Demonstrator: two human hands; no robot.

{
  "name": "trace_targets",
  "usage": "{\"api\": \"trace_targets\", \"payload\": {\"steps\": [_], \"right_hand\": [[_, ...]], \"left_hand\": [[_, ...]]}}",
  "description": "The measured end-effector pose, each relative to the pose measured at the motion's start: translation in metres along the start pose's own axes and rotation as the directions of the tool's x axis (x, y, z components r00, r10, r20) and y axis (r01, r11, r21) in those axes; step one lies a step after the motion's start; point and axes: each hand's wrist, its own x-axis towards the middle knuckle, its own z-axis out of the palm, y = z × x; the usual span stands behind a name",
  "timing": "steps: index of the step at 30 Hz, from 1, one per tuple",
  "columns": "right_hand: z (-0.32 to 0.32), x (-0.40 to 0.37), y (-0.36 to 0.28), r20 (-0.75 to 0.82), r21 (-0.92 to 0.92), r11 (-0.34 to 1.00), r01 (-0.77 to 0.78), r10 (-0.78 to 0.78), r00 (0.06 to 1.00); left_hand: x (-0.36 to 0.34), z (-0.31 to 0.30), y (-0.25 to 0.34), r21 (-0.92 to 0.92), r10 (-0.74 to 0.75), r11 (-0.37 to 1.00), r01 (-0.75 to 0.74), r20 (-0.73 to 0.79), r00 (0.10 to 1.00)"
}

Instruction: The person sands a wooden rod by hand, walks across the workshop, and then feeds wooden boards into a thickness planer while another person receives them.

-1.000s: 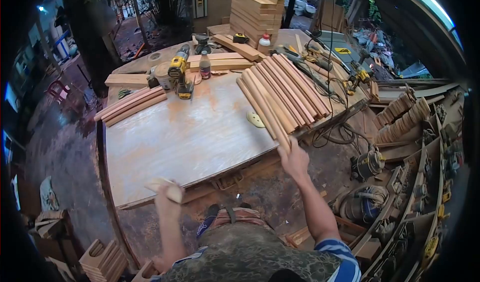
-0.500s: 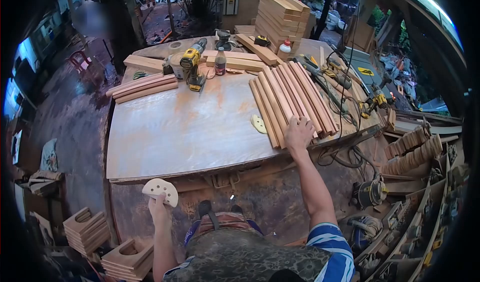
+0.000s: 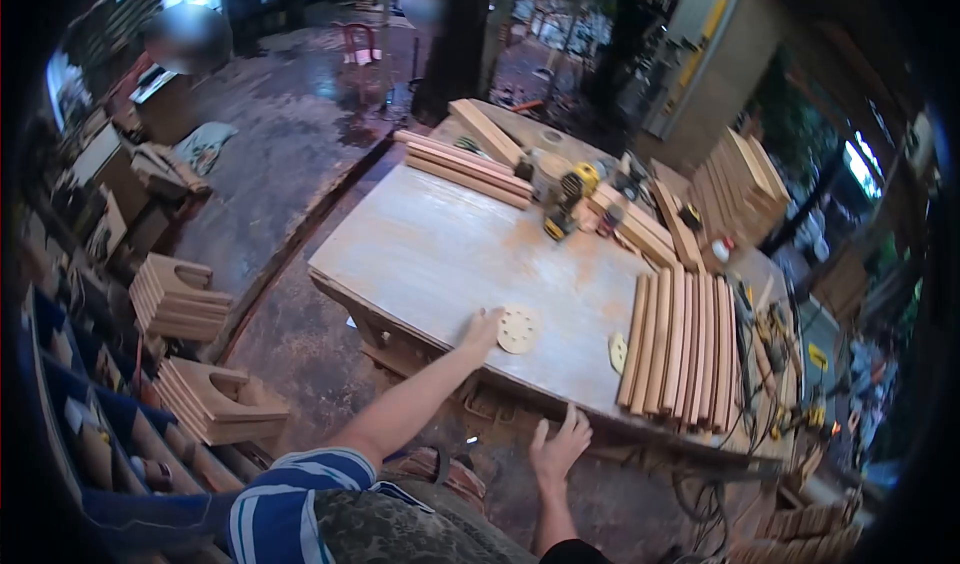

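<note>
We look through one camera, worn on the person's head, facing forward and steeply down. From above the camouflage-patterned garment [image 3: 370, 529] at the near edge, we see the left hand [image 3: 485, 330] and right hand [image 3: 560, 446] at arm's reach, with the tabletop [image 3: 445, 239] across the middle. Beyond it our view runs out to the dark trunk [image 3: 455, 49] and, at far left, the floor [image 3: 275, 134]. The lens is very wide (we see its dark rim bending round the scene), and our view is rolled, so the panel [image 3: 700, 49] at far right leans.
</note>
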Motion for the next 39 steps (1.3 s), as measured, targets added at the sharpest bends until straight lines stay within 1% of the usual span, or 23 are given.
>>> {"api": "trace_targets", "payload": {"steps": [1,3,5,7,8,9,10,11,12,14,16,18,20,21,23,26,28,31,32,34,36,38,39], "right_hand": [[0.009,-0.013,-0.008,0.016,0.041,0.999,-0.015,0.015,1.0],[0.018,-0.036,-0.027,0.074,0.135,0.99,-0.036,0.026,0.997],[0.032,-0.054,-0.046,0.124,0.181,0.982,-0.051,0.029,0.992],[0.049,-0.067,-0.065,0.231,0.196,0.975,-0.101,0.054,0.971],[0.06,-0.067,-0.076,0.239,0.195,0.978,-0.08,0.031,0.971],[0.072,-0.066,-0.09,0.286,0.245,0.965,-0.095,0.021,0.958],[0.086,-0.063,-0.109,0.333,0.293,0.949,-0.114,0.01,0.943],[0.099,-0.055,-0.133,0.339,0.298,0.95,-0.096,-0.011,0.941],[0.11,-0.042,-0.163,0.351,0.359,0.933,-0.031,-0.104,0.931],[0.138,-0.018,-0.233,0.356,0.426,0.904,0.041,-0.208,0.911],[0.165,0.005,-0.31,0.436,0.594,0.802,-0.068,-0.25,0.865],[0.196,0.027,-0.376,0.385,0.62,0.785,0.023,-0.33,0.862],[0.22,0.048,-0.437,0.337,0.659,0.728,0.187,-0.508,0.793],[0.235,0.059,-0.458,0.314,0.652,0.714,0.256,-0.561,0.766],[0.257,0.076,-0.497,0.351,0.626,0.741,0.243,-0.545,0.761],[0.295,0.098,-0.546,0.398,0.665,0.727,0.17,-0.538,0.743],[0.331,0.112,-0.572,0.478,0.645,0.76,0.082,-0.485,0.733],[0.384,0.141,-0.632,0.477,0.61,0.777,0.153,-0.514,0.713],[0.4,0.155,-0.655,0.484,0.585,0.79,0.184,-0.522,0.702],[0.455,0.188,-0.694,0.468,0.635,0.765,0.109,-0.493,0.733],[0.512,0.231,-0.748,0.549,0.655,0.746,-0.117,-0.364,0.753],[0.581,0.288,-0.813,0.456,0.705,0.709,-0.034,-0.416,0.787],[0.606,0.308,-0.86,0.377,0.741,0.671,0.016,-0.435,0.818]], "left_hand": [[-0.007,0.0,0.005,-0.026,0.017,1.0,-0.017,-0.014,1.0],[-0.05,-0.011,0.013,0.4,0.311,0.88,-0.255,-0.081,0.947],[-0.086,-0.054,0.018,0.45,0.457,0.799,-0.399,-0.023,0.889],[-0.082,-0.12,-0.01,0.458,0.572,0.748,-0.48,-0.078,0.816],[-0.1,-0.152,0.007,0.365,0.503,0.823,-0.436,-0.11,0.858],[-0.115,-0.186,0.019,0.423,0.463,0.836,-0.35,-0.202,0.863],[-0.12,-0.223,0.025,0.368,0.438,0.87,-0.327,-0.276,0.855],[-0.101,-0.278,0.006,0.259,0.442,0.889,-0.378,-0.268,0.856],[-0.14,-0.296,0.068,0.202,0.414,0.909,-0.365,-0.333,0.847],[-0.128,-0.385,0.077,0.358,0.426,0.893,-0.273,-0.474,0.771],[-0.127,-0.463,0.114,0.288,0.427,0.903,-0.318,-0.537,0.728],[-0.13,-0.528,0.155,0.212,0.419,0.905,-0.369,-0.598,0.683],[-0.136,-0.587,0.204,0.201,0.434,0.879,-0.432,-0.714,0.55],[-0.143,-0.61,0.231,0.214,0.44,0.877,-0.43,-0.717,0.541],[-0.151,-0.647,0.275,0.263,0.455,0.862,-0.434,-0.779,0.432],[-0.124,-0.705,0.295,0.175,0.395,0.842,-0.51,-0.844,0.363],[-0.096,-0.728,0.306,0.14,0.348,0.86,-0.49,-0.864,0.364],[-0.036,-0.75,0.322,0.099,0.32,0.885,-0.455,-0.84,0.439],[-0.013,-0.758,0.334,0.104,0.319,0.886,-0.453,-0.844,0.431],[0.03,-0.772,0.375,0.015,0.235,0.926,-0.378,-0.807,0.542],[0.08,-0.799,0.415,-0.018,0.22,0.913,-0.408,-0.821,0.527],[0.125,-0.831,0.469,0.024,0.191,0.936,-0.351,-0.873,0.449],[0.154,-0.86,0.486,-0.015,0.181,0.907,-0.42,-0.888,0.423]]}}
